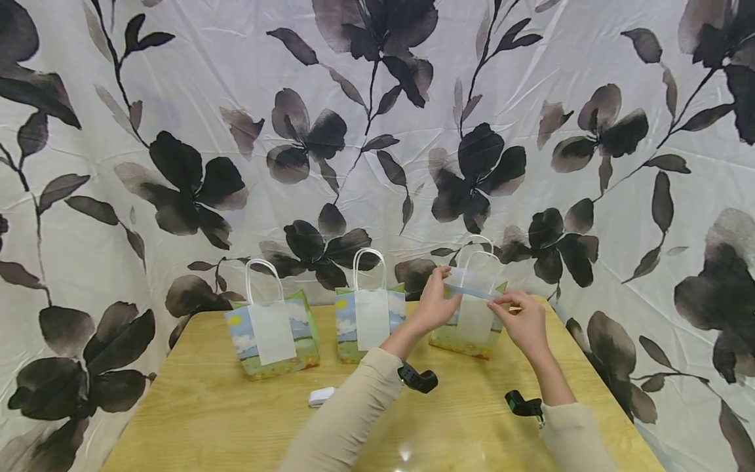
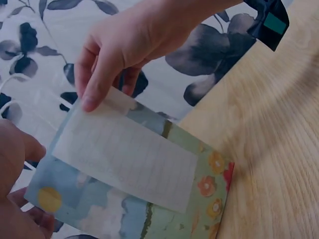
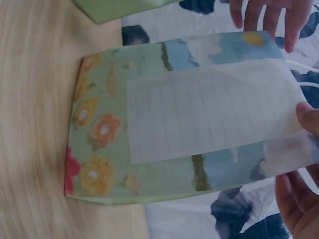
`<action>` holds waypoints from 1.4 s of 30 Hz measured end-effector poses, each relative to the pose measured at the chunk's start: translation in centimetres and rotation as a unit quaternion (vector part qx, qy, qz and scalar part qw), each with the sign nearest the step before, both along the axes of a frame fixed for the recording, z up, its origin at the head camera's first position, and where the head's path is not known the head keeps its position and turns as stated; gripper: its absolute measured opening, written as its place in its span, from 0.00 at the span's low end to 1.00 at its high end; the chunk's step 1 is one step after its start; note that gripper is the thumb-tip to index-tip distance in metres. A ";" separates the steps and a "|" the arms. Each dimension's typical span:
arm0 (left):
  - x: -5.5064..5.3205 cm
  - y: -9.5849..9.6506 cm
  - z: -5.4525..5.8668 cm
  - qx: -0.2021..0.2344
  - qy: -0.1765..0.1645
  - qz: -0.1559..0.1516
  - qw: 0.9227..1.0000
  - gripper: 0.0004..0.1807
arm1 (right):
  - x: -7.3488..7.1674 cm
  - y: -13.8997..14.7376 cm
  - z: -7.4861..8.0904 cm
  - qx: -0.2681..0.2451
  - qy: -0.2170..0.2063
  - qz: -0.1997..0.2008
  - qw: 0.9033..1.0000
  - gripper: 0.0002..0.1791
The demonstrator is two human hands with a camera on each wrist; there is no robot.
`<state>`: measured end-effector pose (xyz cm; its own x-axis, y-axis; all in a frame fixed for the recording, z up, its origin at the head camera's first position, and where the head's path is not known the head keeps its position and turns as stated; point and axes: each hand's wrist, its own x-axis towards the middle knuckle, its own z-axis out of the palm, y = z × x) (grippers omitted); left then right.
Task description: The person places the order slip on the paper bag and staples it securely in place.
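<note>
A small paper gift bag, printed with sky and flowers, stands at the table's right with a lined paper slip on its front. My right hand pinches the bag's upper right rim, thumb in front at the slip's top corner and fingers behind. At the bag's opposite top corner, beside the printed sun, is my left hand; its fingers are spread and fairly straight in the right wrist view. Its thumb is close to the rim in the left wrist view. White twisted handles rise behind both hands.
Two similar bags with white slips, a middle bag and a left bag, stand along the back of the wooden table. A small white folded item lies near my left sleeve. Floral cloth hangs behind.
</note>
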<state>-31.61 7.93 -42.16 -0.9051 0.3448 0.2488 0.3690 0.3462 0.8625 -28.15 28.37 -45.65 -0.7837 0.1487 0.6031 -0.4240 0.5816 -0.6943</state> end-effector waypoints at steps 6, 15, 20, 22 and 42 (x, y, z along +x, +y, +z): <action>0.2 0.3 -1.2 -0.030 0.047 0.022 0.998 0.31 | 0.6 -0.5 -0.7 0.022 0.099 -0.016 0.995 0.07; 0.6 -0.6 -1.7 -0.043 0.027 0.032 0.998 0.30 | 1.2 -0.9 -0.7 -0.017 0.071 -0.006 0.997 0.12; 0.7 -1.2 -1.8 -0.067 0.045 0.015 0.997 0.20 | 1.3 -1.2 -0.9 -0.031 0.043 0.000 0.999 0.18; 0.8 -1.4 -1.8 -0.079 0.049 0.013 0.996 0.16 | 1.3 -1.4 -0.9 -0.025 0.030 -0.010 0.999 0.20; 1.6 -2.2 -2.6 -0.053 0.045 0.016 0.997 0.14 | 1.2 -1.5 -0.1 0.074 0.030 0.070 0.994 0.09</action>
<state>-29.96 5.73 -44.74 -0.8923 0.3440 0.2924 0.4294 0.4471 0.7847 -26.93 26.87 -45.73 -0.7527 -0.0536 0.6562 -0.5463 0.6071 -0.5771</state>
